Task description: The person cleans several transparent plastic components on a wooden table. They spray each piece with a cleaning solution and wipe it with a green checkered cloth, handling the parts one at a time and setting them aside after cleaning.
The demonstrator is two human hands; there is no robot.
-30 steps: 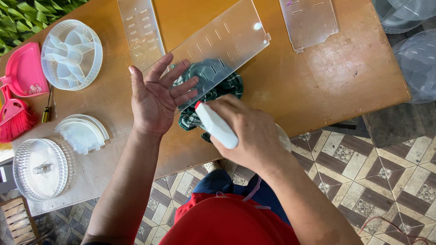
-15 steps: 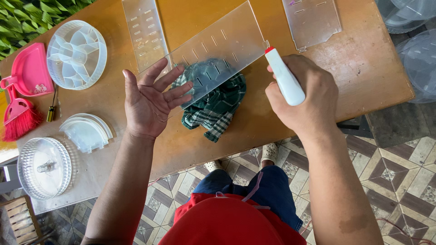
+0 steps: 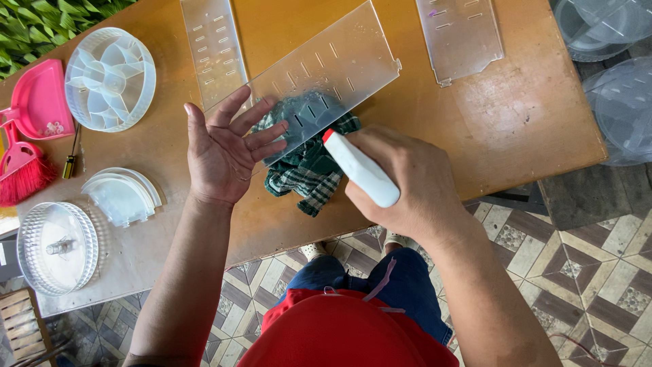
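Note:
My left hand (image 3: 227, 153) is palm up with fingers spread, propping the near end of a clear slotted plastic panel (image 3: 326, 68) so that it tilts over the table. Under the panel lies a crumpled green and white checked cloth (image 3: 305, 173). My right hand (image 3: 407, 180) grips a white spray bottle (image 3: 360, 170) with a red nozzle tip, pointed toward the panel and cloth from the near right.
On the wooden table (image 3: 489, 129) lie two more clear slotted panels (image 3: 214, 44) (image 3: 462, 34), a round divided tray (image 3: 110, 78), stacked half-round lids (image 3: 122, 197), a clear ribbed dish (image 3: 58, 248), a pink dustpan (image 3: 37, 102) and brush (image 3: 20, 170). Clear round covers (image 3: 625, 102) sit at right.
My right hand with the spray bottle swung out to the right past the panel's end, then came back left and lower, close to the cloth. My left hand stayed under the panel.

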